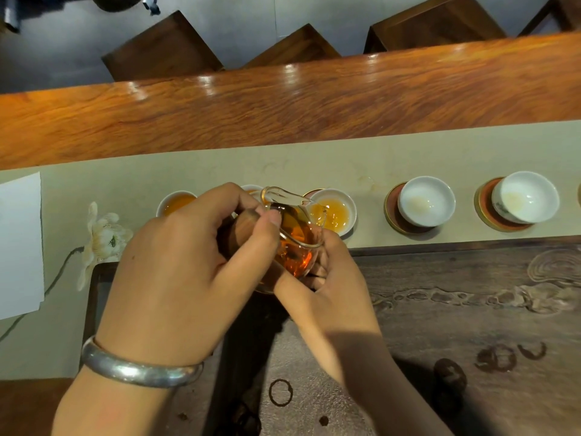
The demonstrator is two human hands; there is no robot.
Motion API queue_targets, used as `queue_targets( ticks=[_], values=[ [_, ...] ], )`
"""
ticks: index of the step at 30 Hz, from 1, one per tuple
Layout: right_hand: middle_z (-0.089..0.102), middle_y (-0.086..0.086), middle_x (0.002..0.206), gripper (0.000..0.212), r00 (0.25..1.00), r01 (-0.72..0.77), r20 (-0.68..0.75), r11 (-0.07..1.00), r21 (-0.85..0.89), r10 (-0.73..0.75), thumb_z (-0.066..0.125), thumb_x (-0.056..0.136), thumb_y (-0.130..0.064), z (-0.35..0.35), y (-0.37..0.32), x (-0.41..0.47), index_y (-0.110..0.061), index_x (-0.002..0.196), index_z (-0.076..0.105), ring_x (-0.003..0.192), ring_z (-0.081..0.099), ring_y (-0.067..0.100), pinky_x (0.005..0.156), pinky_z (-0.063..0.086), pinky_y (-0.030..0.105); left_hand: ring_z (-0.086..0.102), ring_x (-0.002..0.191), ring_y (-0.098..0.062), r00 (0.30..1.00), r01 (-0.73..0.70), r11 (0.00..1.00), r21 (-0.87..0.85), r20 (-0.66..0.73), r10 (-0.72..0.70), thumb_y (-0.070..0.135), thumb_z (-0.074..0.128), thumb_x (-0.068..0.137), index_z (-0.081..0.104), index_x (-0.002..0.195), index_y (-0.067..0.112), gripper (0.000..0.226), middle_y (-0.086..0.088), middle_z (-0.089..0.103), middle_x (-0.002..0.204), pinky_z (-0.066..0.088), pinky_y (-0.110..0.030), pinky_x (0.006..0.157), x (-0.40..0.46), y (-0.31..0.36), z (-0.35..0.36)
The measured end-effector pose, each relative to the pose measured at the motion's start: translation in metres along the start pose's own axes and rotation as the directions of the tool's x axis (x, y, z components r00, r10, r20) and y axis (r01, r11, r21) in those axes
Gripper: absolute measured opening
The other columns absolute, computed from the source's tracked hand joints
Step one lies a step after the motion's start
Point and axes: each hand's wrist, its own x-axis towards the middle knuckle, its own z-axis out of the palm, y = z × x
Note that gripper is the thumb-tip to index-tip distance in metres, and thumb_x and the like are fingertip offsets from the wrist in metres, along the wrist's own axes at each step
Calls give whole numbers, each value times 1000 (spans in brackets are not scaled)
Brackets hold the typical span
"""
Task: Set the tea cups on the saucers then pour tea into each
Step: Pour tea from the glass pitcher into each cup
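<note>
Glass, clear and holding amber tea, the one pitcher is tilted with its spout over a white cup. Five cups stand in a row on the pale runner: three at the left hold tea, namely a cup at the far left, a cup mostly hidden behind the fingers, and the one under the spout; two at the right, a cup and a cup, look nearly empty. Only three saucers show plainly, under the three rightmost cups. The left hand, a silver bangle on its wrist, curls its fingers around the pitcher's wooden handle, thumb pressed on top. The right hand supports the pitcher's body from beneath; its fingers are largely hidden.
</note>
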Motion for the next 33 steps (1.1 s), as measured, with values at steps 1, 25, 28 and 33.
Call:
queue_targets(
  ticks=[1,25,28,33],
  values=[
    [76,-22,105,69,1000,-3,3,1000,5,3,74,52,-64,0,0,0,-44,117,60,97,73,-6,95,58,33,51,54,-5,1000,-1,1000,2,0,1,54,47,84,58,74,36,23,18,59,69,35,-20,46,0,0,0],
    [78,-17,106,67,1000,9,0,999,45,-9,76,53,-63,2,2,0,-42,115,62,98,74,-2,98,57,38,48,57,13,999,-32,999,-39,38,34,56,47,81,58,81,32,27,30,53,73,33,1,53,2,0,0],
    [78,-18,105,65,1000,13,-2,999,51,-13,75,53,-62,2,2,-1,-41,114,63,97,74,-2,97,57,37,49,57,13,999,-31,998,-50,34,33,57,47,81,58,81,32,27,30,54,71,33,2,53,2,-1,1],
    [78,-17,107,65,1000,25,5,998,64,-25,77,57,-60,4,3,-2,-41,117,63,100,74,-1,98,57,39,48,57,12,999,-30,998,-51,33,32,58,47,81,59,81,31,30,30,53,69,34,1,54,1,-3,0]
  ],
)
